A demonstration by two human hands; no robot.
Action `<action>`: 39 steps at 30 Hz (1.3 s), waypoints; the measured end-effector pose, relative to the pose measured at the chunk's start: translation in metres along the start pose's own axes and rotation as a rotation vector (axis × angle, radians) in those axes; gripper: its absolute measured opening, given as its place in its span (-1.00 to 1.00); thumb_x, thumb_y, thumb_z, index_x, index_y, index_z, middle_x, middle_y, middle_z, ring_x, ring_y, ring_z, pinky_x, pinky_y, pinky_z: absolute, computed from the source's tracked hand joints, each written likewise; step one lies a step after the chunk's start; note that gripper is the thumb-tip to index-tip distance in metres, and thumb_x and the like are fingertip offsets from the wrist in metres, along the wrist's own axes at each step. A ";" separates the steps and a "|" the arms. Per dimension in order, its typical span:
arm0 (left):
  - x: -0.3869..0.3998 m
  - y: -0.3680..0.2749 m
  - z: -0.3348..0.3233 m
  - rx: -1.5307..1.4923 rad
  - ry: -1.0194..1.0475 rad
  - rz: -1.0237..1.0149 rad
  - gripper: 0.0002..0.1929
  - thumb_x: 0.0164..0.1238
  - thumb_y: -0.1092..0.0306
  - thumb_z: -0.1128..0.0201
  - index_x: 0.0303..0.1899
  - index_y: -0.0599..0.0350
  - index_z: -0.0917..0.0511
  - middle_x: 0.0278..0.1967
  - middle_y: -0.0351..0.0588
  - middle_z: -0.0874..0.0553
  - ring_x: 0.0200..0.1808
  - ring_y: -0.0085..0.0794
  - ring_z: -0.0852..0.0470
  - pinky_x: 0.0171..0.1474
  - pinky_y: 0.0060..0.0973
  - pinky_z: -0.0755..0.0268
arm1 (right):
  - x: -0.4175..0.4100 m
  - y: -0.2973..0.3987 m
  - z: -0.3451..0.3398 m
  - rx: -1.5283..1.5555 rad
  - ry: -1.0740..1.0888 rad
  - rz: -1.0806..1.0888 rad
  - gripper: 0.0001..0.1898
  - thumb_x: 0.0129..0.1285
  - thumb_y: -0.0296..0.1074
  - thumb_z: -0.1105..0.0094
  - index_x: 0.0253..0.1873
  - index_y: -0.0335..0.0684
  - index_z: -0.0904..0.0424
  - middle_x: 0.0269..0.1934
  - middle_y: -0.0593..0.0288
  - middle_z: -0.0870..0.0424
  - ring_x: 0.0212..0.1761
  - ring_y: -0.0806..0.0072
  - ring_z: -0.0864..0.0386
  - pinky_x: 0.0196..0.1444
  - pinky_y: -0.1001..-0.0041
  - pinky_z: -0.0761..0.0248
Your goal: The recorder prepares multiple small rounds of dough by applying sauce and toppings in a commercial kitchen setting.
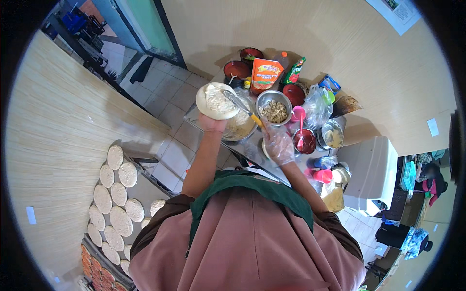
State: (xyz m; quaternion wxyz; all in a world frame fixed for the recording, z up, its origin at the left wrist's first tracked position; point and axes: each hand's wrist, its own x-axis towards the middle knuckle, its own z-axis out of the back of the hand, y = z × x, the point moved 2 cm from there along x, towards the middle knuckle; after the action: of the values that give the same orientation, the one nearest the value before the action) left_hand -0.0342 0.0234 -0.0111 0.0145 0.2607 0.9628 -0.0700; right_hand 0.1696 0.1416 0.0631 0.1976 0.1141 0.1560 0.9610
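A round flat dough base point(204, 103) rests on my left hand point(212, 123), raised over the table's left part. Creamy white spread point(220, 100) covers part of its top. My right hand point(278, 143), in a clear plastic glove, grips a metal spatula point(238, 102) by its yellow handle, and the blade reaches to the right edge of the dough. Below the dough is a large bowl point(238, 137) with a pale mixture, partly hidden. A steel bowl of brown chopped pieces point(273, 109) stands just beyond my right hand. The bowl of red sauce point(305, 141) is to its right.
A spaghetti sauce pouch point(267, 74), dark red bowls point(236, 70) and a plastic bag point(316, 105) stand towards the wall. Pink cups point(323, 176) and a white appliance point(367, 174) are at right. At lower left, a table point(145, 189) carries several round dough bases point(121, 221).
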 end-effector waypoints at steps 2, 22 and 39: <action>0.007 -0.001 -0.005 0.001 0.013 -0.042 -0.47 0.47 0.03 0.16 0.29 0.12 -0.41 0.28 0.05 -0.49 0.34 -0.02 -0.40 0.40 0.03 -0.18 | -0.014 0.004 -0.009 0.017 -0.006 0.028 -0.62 0.46 -0.12 0.08 0.26 -0.08 -0.47 -0.42 -0.12 -0.65 -0.45 0.05 -0.64 -0.39 0.11 -0.48; 0.006 0.000 -0.020 0.262 -0.014 0.215 -0.49 0.52 -0.02 0.19 0.25 0.12 -0.43 0.19 0.01 -0.57 0.21 -0.14 -0.55 0.30 -0.14 -0.37 | 0.037 0.002 0.012 0.211 0.103 0.167 -0.63 0.45 -0.17 0.08 0.26 -0.11 -0.48 -0.10 -0.09 -0.67 -0.16 0.00 -0.65 -0.14 0.09 -0.51; 0.026 -0.003 0.003 0.144 -0.049 0.092 -0.46 0.47 -0.02 0.20 0.24 0.12 -0.45 0.24 0.03 -0.53 0.23 -0.02 -0.52 0.28 -0.01 -0.37 | 0.051 -0.053 0.034 0.286 0.182 0.088 -0.65 0.46 -0.16 0.05 0.22 -0.09 -0.53 -0.31 -0.15 -0.67 -0.37 0.01 -0.65 -0.32 0.12 -0.48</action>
State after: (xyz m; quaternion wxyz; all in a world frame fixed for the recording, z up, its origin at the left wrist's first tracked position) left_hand -0.0583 0.0338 -0.0150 0.0224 0.3031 0.9417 -0.1445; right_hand 0.1514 0.2177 0.0839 0.1219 0.0603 0.3033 0.9431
